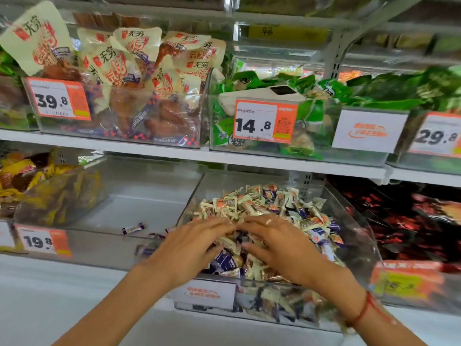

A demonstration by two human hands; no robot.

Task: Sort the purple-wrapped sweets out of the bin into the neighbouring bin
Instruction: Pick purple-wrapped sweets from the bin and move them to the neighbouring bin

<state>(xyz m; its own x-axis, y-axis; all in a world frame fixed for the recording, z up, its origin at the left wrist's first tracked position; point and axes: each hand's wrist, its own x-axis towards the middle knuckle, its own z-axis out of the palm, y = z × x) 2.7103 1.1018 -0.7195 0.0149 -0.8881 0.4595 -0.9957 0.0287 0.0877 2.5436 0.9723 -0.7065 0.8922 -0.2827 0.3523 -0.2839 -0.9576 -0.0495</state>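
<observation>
Full clear bin (354,221) heaped with mixed sweets is the landmark; neighbouring bin (139,206) just left of it holds only a few purple-wrapped sweets (133,229); many purple ones (225,260) sit in the heap, so sorting looks early; left hand (192,248) and right hand (282,248) lie on the heap, fingers spread and nearly straight, fingertips meeting; no clear grip on anything.
</observation>
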